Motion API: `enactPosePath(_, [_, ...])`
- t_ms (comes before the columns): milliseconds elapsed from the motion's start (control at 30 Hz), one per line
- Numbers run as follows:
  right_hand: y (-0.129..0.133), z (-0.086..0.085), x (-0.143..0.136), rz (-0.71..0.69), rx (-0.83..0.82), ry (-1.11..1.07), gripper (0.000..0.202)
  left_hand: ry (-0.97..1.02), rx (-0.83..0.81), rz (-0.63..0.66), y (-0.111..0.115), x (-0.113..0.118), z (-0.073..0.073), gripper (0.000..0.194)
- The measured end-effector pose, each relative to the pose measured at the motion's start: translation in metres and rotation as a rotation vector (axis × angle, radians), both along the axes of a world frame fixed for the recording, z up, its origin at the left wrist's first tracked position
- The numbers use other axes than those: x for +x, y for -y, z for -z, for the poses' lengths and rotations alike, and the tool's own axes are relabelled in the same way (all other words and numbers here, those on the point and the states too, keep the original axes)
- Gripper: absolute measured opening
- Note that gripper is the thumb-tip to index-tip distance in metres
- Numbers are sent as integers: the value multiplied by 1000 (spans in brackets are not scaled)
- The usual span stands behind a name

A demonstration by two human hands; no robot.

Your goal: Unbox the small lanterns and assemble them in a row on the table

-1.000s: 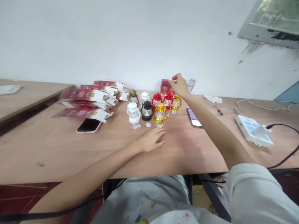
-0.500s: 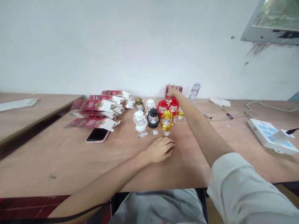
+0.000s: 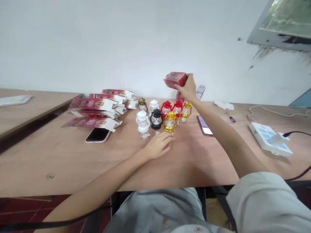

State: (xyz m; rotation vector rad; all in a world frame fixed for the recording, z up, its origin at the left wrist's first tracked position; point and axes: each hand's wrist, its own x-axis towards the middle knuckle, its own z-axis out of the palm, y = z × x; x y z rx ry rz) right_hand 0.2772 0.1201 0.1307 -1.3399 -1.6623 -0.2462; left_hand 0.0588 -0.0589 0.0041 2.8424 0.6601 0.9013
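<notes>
My right hand (image 3: 189,89) grips a closed red printed box (image 3: 175,79) and holds it in the air above the lanterns. Behind the wrist, another red box (image 3: 179,97) stands against the wall. My left hand (image 3: 159,144) lies on the table, its fingers loosely stretched out and holding nothing. Just beyond it stand a white lantern (image 3: 143,122), a black lantern (image 3: 156,119) and a gold lantern (image 3: 170,121). More small lanterns in bronze, white, red and gold form a row behind. Small metal and white parts (image 3: 145,136) lie in front of them, some hidden by my left hand.
Flattened red cartons (image 3: 94,104) are piled at the left, beside a pink-edged phone (image 3: 98,135). A lit phone (image 3: 204,125) lies under my right forearm. Further right are a screwdriver (image 3: 231,118), a crumpled tissue (image 3: 224,105), a white bottle (image 3: 200,91) and a power strip (image 3: 269,139).
My right hand has lifted the red box off the table and tilted it, uncovering another box behind. The lit phone has come into sight. My left hand has stayed on the table.
</notes>
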Motion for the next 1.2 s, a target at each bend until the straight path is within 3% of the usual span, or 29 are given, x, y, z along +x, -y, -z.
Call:
enactPosePath(67, [36, 5, -1, -155, 75, -303, 63, 189, -2, -70, -3, -4, -7, 33])
enactPosePath(167, [100, 22, -13, -359, 19, -676, 57, 530, -42, -203, -3, -10, -20, 47])
enactPosePath(267, [162, 45, -33, -447, -135, -790, 50, 809, -196, -221, 0, -14, -28, 66])
enactPosePath(367, [200, 70, -52, -511, -232, -785, 48, 959, -459, -179, 3, -15, -29, 70])
enactPosePath(433, [206, 87, -58, -545, -261, -806, 48, 1013, -633, -224, 2, -15, -28, 66])
enactPosePath(533, [194, 109, -57, -537, -308, -866, 47, 1046, -829, -285, -3, -16, -26, 60])
enactPosePath(667, [179, 125, -48, -604, -338, -909, 47, 1157, -970, -226, -9, -17, -26, 52])
enactPosePath(867, [191, 124, -46, -609, -290, -830, 43, 1111, -817, -234, -14, -27, -23, 50])
enactPosePath(1067, [190, 124, -47, -687, -312, -856, 37, 1073, -797, -241, -22, -32, -14, 50])
enactPosePath(1200, [191, 125, -45, -693, -326, -836, 41, 1063, -805, -261, -20, -31, -18, 52])
